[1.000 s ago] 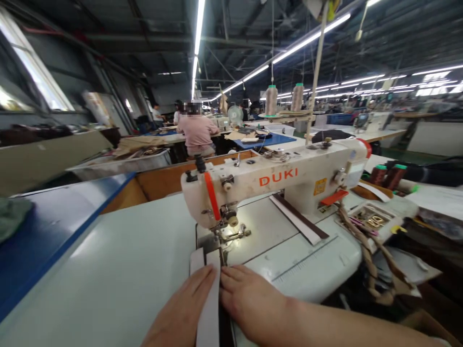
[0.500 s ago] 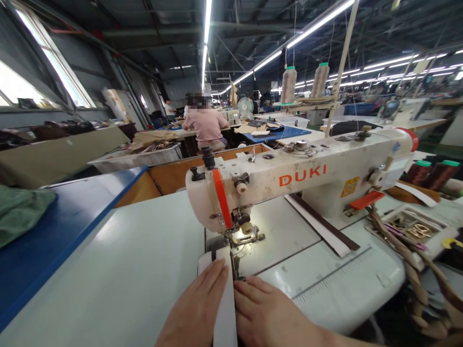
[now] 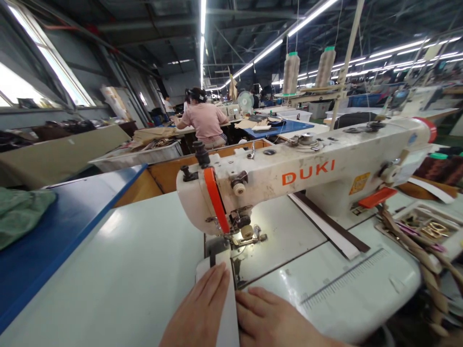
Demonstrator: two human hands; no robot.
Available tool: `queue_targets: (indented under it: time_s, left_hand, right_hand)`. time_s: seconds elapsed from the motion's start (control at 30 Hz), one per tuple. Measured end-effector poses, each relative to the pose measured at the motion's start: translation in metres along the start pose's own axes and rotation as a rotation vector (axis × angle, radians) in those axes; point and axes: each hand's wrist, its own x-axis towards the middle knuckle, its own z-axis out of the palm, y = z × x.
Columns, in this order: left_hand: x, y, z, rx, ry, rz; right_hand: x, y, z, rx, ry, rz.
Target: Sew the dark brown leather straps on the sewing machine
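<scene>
A white strap (image 3: 227,299) runs along the sewing table towards the presser foot (image 3: 249,237) of a white DUKI sewing machine (image 3: 307,173). My left hand (image 3: 198,313) lies flat on the strap's left side, fingers stretched out and together. My right hand (image 3: 275,320) lies flat on the table against the strap's right edge, fingers pointing left. Both hands sit at the bottom of the view, just short of the needle plate. A lamp lights the needle area.
A second white and brown strap (image 3: 329,226) lies behind the machine arm. A tray of gold buckles (image 3: 423,226) and tan straps (image 3: 415,250) sit at right. Green cloth (image 3: 21,212) rests on a blue table at left. Two thread cones (image 3: 291,72) stand above. A person in pink sits ahead.
My hands have slid nearer the bottom of the view with the strap. The view has shifted, so the machine looks closer and larger.
</scene>
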Motion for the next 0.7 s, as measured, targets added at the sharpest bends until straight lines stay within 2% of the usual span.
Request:
queue_targets:
  time_s: [0.33,0.53,0.7]
  left_hand:
    - [0.004,0.002,0.001,0.020,0.005,0.013]
    - [0.004,0.001,0.004,-0.023,-0.005,0.016]
    - [-0.001,0.002,0.010,-0.051,0.011,0.005]
  right_hand:
    - [0.004,0.001,-0.006,0.021,-0.060,0.002]
    - [0.003,0.000,-0.010,0.033,-0.197,0.005]
    - [0.005,0.001,-0.014,0.058,-0.248,0.006]
